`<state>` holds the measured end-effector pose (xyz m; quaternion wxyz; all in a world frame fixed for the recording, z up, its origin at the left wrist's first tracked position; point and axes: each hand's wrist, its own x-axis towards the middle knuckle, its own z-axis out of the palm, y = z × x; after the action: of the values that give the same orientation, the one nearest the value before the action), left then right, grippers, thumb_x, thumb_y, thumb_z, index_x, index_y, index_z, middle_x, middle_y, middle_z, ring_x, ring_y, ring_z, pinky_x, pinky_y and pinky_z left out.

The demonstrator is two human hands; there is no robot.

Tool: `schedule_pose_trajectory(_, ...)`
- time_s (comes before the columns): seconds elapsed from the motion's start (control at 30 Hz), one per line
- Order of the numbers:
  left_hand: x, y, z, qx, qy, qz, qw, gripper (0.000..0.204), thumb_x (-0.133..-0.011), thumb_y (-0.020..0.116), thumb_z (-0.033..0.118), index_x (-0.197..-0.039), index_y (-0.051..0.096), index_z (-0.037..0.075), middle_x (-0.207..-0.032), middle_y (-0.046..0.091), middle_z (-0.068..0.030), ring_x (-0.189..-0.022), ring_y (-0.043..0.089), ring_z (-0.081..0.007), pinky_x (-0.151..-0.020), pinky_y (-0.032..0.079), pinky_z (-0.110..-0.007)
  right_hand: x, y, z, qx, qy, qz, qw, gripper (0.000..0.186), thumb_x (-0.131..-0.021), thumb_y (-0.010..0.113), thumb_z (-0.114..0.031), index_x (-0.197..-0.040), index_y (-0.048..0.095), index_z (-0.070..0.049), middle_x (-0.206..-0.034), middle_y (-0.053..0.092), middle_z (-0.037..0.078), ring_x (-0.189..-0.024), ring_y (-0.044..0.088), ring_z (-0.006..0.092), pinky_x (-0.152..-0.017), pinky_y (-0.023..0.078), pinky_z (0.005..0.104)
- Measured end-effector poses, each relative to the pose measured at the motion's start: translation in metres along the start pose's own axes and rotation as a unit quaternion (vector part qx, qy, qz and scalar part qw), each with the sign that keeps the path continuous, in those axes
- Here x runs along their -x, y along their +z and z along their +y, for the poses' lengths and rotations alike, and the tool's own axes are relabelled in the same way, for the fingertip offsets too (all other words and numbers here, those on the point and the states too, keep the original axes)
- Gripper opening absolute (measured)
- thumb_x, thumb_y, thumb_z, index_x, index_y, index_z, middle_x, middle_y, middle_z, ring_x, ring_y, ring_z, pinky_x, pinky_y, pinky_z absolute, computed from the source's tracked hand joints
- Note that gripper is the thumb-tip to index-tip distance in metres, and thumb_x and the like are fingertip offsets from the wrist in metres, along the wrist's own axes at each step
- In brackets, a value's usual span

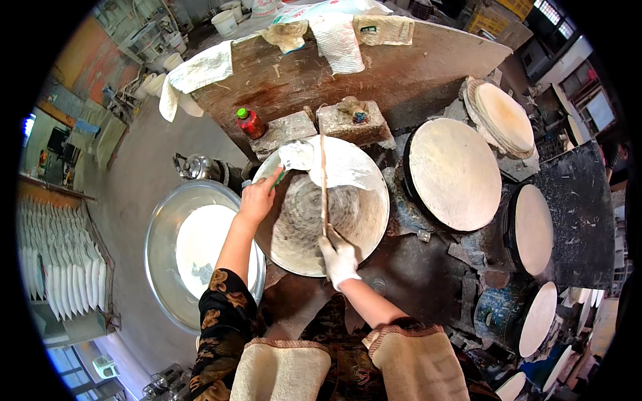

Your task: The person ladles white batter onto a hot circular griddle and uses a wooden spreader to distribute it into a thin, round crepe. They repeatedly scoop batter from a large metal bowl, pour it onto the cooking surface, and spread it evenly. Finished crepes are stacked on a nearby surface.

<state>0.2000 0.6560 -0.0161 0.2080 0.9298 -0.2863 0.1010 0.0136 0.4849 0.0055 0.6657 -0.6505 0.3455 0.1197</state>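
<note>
My left hand (pixel 257 200) grips a green-handled tool (pixel 278 178) at the upper left of the round griddle (pixel 364 234); its head is covered in white batter (pixel 295 156). My right hand (pixel 338 259), in a white glove, is closed on a long thin wooden stick (pixel 324 180) that crosses the griddle. A smooth white layer (pixel 348 164) covers the far right part of the griddle, while the nearer part shows a grey, streaked surface. Left of the griddle, a large metal basin (pixel 164 254) holds white liquid.
Several more round griddles (pixel 453 174) stand to the right, along with stacked pale discs (pixel 505 117). Behind are a cloth-draped board (pixel 414 67), blocks (pixel 354 127) and a red jar (pixel 251 123). A metal kettle (pixel 197 166) stands at left, and white packets (pixel 63 260) hang at far left.
</note>
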Motion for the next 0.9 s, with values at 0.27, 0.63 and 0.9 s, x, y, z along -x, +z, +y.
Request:
schedule_pose_trajectory(0.27,0.049,-0.008,-0.037,-0.017,-0.062,0.023,0.998,0.068,-0.075,0.06,0.002,-0.135,0.044,0.028,-0.074,0.058,-0.0148,-0.064,0.058,-0.0364,-0.057,0.047,-0.047,-0.008,-0.076,0.006,-0.012,-0.007,0.008,1.0,0.038,-0.086,0.06,-0.023,-0.12,0.059,-0.006,-0.072,0.063,0.003,-0.053,0.054,0.0101,-0.051,0.046,0.0258)
schedule_pose_trajectory(0.63,0.078,-0.012,-0.005,-0.053,-0.126,0.054,0.989,0.066,-0.072,0.061,0.001,-0.133,0.046,0.023,-0.071,0.058,-0.0153,-0.061,0.059,-0.0351,-0.057,0.048,-0.046,-0.007,-0.024,0.003,0.124,-0.018,-0.131,0.983,0.039,-0.088,0.058,-0.034,-0.113,0.063,-0.005,-0.069,0.065,0.005,-0.054,0.056,0.0098,-0.052,0.047,0.0266)
schedule_pose_trajectory(0.9,0.132,-0.025,0.015,-0.07,-0.21,0.057,0.973,0.068,-0.072,0.06,0.0,-0.134,0.045,0.022,-0.074,0.06,-0.0139,-0.064,0.06,-0.0339,-0.06,0.049,-0.045,-0.07,-0.165,-0.055,0.147,-0.049,-0.101,0.983,0.04,-0.087,0.058,-0.028,-0.123,0.058,-0.011,-0.068,0.061,0.003,-0.049,0.048,0.0068,-0.043,0.04,0.0233)
